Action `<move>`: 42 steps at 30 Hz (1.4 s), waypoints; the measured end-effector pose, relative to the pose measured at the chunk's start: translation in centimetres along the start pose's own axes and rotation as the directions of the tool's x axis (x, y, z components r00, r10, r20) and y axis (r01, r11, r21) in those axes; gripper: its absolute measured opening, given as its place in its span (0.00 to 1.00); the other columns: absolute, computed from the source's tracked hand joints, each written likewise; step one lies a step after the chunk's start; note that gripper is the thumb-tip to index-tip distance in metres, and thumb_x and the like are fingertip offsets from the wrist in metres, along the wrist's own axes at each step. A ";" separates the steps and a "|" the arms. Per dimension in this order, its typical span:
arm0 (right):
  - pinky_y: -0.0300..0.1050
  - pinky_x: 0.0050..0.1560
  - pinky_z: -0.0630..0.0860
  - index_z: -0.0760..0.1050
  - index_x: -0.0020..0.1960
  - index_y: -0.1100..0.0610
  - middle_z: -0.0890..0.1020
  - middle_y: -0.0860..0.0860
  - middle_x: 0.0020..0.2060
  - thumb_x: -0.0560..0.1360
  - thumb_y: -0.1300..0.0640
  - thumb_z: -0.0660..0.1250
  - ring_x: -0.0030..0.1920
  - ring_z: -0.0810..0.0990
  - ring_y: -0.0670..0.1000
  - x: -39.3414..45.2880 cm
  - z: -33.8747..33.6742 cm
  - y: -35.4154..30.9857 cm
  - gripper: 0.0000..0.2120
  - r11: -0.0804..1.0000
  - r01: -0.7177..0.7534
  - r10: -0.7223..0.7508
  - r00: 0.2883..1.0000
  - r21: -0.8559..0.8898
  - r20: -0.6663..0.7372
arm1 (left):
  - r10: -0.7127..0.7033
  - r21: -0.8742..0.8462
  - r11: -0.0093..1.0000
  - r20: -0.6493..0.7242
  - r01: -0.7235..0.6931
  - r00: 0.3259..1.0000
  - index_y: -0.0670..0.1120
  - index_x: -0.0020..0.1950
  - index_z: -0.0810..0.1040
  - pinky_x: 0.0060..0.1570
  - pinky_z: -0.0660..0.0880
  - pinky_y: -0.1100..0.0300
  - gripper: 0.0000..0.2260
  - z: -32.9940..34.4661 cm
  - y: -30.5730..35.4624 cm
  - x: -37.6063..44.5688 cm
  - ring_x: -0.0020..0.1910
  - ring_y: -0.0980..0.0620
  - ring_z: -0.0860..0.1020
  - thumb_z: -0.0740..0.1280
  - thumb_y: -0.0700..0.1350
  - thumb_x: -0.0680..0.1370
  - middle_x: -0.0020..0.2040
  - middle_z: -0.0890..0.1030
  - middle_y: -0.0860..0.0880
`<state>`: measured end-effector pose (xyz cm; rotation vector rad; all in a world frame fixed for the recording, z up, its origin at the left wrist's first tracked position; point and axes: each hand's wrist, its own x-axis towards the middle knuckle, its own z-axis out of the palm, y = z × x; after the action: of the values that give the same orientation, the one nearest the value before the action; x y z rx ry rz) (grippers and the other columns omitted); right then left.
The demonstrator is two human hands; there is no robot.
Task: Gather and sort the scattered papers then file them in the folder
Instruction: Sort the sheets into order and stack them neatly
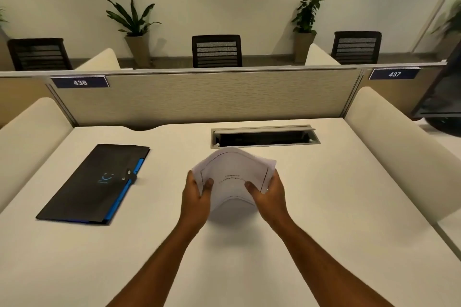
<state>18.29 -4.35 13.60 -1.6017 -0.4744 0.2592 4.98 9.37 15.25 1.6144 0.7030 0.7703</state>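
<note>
Both hands held a stack of white papers [233, 177] above the middle of the desk [324, 207], the sheets bowed upward. The left hand [195, 198] clamped the left edge, thumb on top; the right hand [268, 193] clamped the right edge likewise. A closed black folder [94, 184] with blue edging lay flat well to the left, apart from the papers

left hand [197, 194]: gripping | right hand [268, 193]: gripping | forearms converging
</note>
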 end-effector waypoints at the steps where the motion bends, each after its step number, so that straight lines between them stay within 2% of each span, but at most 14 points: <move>1: 0.40 0.49 0.83 0.69 0.64 0.49 0.78 0.42 0.54 0.72 0.58 0.78 0.57 0.80 0.50 0.0 -0.1 0.3 0.26 1.000 0.020 -0.020 1.000 -0.005 -0.011 | 0.003 0.008 1.000 -0.042 -0.003 0.999 0.60 0.63 0.66 0.44 0.78 0.68 0.14 -0.1 0.0 0.2 0.54 0.61 0.76 0.65 0.47 0.80 0.56 0.75 0.60; 3: 0.40 0.50 0.83 0.69 0.64 0.49 0.79 0.44 0.55 0.71 0.61 0.78 0.57 0.81 0.51 0.6 -0.4 0.4 0.27 0.998 0.009 -0.005 0.997 0.058 -0.078 | 0.021 0.032 0.999 -0.057 -0.019 0.998 0.58 0.63 0.66 0.45 0.77 0.68 0.15 -0.5 0.0 0.9 0.54 0.61 0.76 0.65 0.47 0.80 0.55 0.75 0.59; 7: 0.29 0.42 0.79 0.67 0.67 0.47 0.77 0.43 0.55 0.71 0.61 0.78 0.57 0.79 0.47 1.1 -0.5 0.3 0.30 1.000 -0.015 0.015 1.000 0.006 -0.001 | 0.020 0.058 0.998 0.008 -0.021 1.000 0.57 0.63 0.65 0.45 0.77 0.66 0.13 -0.1 -0.2 1.1 0.54 0.59 0.76 0.62 0.44 0.82 0.54 0.75 0.59; 13: 0.37 0.49 0.81 0.69 0.69 0.52 0.79 0.51 0.58 0.75 0.60 0.75 0.59 0.79 0.51 2.4 -0.7 0.7 0.26 0.997 -0.080 0.080 0.996 -0.003 0.026 | 0.044 0.085 0.995 0.044 -0.047 0.998 0.55 0.62 0.64 0.45 0.75 0.69 0.11 -0.1 -0.7 1.9 0.55 0.60 0.77 0.61 0.43 0.82 0.54 0.75 0.61; 16: 0.40 0.52 0.80 0.68 0.69 0.52 0.79 0.50 0.59 0.78 0.58 0.71 0.59 0.79 0.52 2.6 -0.2 0.3 0.22 0.993 -0.118 0.118 0.992 -0.014 0.043 | 0.030 0.086 0.996 0.067 -0.036 0.997 0.54 0.62 0.64 0.51 0.76 0.62 0.12 -0.1 -0.3 2.2 0.56 0.56 0.77 0.60 0.41 0.82 0.54 0.76 0.56; 19: 0.34 0.42 0.80 0.72 0.65 0.50 0.81 0.48 0.54 0.80 0.58 0.68 0.57 0.81 0.51 2.6 -0.2 -0.6 0.14 0.998 -0.065 0.065 0.997 0.003 0.047 | 0.025 0.049 0.998 0.014 -0.026 1.000 0.52 0.63 0.66 0.54 0.80 0.51 0.11 -0.2 0.1 1.9 0.56 0.51 0.78 0.59 0.40 0.83 0.56 0.77 0.49; 21: 0.35 0.41 0.80 0.74 0.61 0.49 0.82 0.46 0.52 0.81 0.59 0.67 0.55 0.82 0.50 2.6 -0.5 -1.5 0.11 0.997 -0.056 0.056 0.998 0.052 0.011 | 0.059 0.021 0.998 -0.041 -0.058 0.997 0.55 0.62 0.67 0.50 0.81 0.53 0.12 -0.5 0.7 1.2 0.56 0.50 0.79 0.59 0.40 0.83 0.56 0.77 0.49; 25: 0.35 0.41 0.81 0.73 0.56 0.43 0.83 0.40 0.47 0.79 0.54 0.68 0.50 0.83 0.43 1.1 -1.3 -2.7 0.09 0.992 0.054 -0.054 0.999 0.110 -0.007 | 0.181 -0.013 0.983 -0.106 -0.184 0.978 0.65 0.58 0.67 0.44 0.81 0.64 0.12 -0.7 1.2 -0.9 0.51 0.58 0.80 0.60 0.48 0.81 0.52 0.79 0.62; 27: 0.36 0.40 0.82 0.71 0.58 0.44 0.81 0.40 0.48 0.78 0.51 0.69 0.50 0.84 0.45 0.0 -1.1 -2.0 0.11 0.997 0.042 -0.043 0.999 0.061 0.008 | 0.153 -0.003 0.988 -0.088 -0.153 0.984 0.60 0.59 0.67 0.45 0.81 0.63 0.10 -0.4 0.2 -1.6 0.51 0.58 0.80 0.61 0.48 0.81 0.51 0.78 0.62; 30: 0.43 0.47 0.83 0.72 0.61 0.51 0.81 0.49 0.51 0.79 0.56 0.69 0.53 0.83 0.52 -1.4 -0.5 0.1 0.12 0.994 -0.074 0.076 0.997 -0.084 0.026 | 0.035 0.090 0.995 -0.042 -0.031 0.999 0.52 0.61 0.67 0.49 0.79 0.55 0.10 0.6 -1.9 -2.6 0.53 0.51 0.79 0.62 0.41 0.82 0.52 0.77 0.58; 32: 0.47 0.48 0.84 0.74 0.57 0.44 0.82 0.47 0.49 0.79 0.56 0.69 0.52 0.83 0.53 -2.1 0.0 0.7 0.10 0.993 -0.091 0.090 0.996 -0.077 -0.021 | 0.048 0.120 0.992 -0.048 -0.042 0.998 0.59 0.57 0.67 0.44 0.78 0.64 0.12 1.3 -2.0 -3.2 0.51 0.55 0.79 0.60 0.40 0.82 0.49 0.77 0.62; 36: 0.38 0.40 0.83 0.73 0.53 0.33 0.82 0.39 0.46 0.78 0.49 0.70 0.48 0.83 0.44 -3.8 0.4 0.8 0.11 0.999 -0.003 0.011 0.990 0.050 -0.144 | 0.086 0.025 0.996 -0.128 -0.083 0.988 0.62 0.57 0.66 0.41 0.79 0.69 0.10 2.4 -1.8 -4.6 0.50 0.62 0.79 0.59 0.45 0.83 0.50 0.77 0.66; 39: 0.42 0.46 0.83 0.74 0.52 0.38 0.83 0.42 0.47 0.78 0.54 0.71 0.50 0.83 0.47 -5.1 0.6 2.4 0.11 0.996 -0.094 0.093 0.989 -0.001 -0.113 | -0.003 0.009 1.000 -0.141 0.005 0.990 0.61 0.53 0.67 0.40 0.79 0.63 0.09 2.6 -2.9 -5.6 0.48 0.57 0.79 0.59 0.45 0.83 0.47 0.77 0.61; 42: 0.33 0.43 0.80 0.75 0.55 0.41 0.83 0.39 0.48 0.77 0.57 0.72 0.51 0.82 0.43 -4.8 -0.1 2.6 0.13 0.996 -0.090 0.092 0.988 0.019 -0.121 | 0.040 0.015 0.999 -0.141 -0.038 0.989 0.64 0.53 0.67 0.40 0.78 0.65 0.11 1.7 -3.3 -5.7 0.46 0.60 0.78 0.59 0.46 0.83 0.47 0.77 0.63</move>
<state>14.47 -6.66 10.49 -1.6178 -0.3052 0.2315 2.77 4.35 11.16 1.5995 0.7802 0.9173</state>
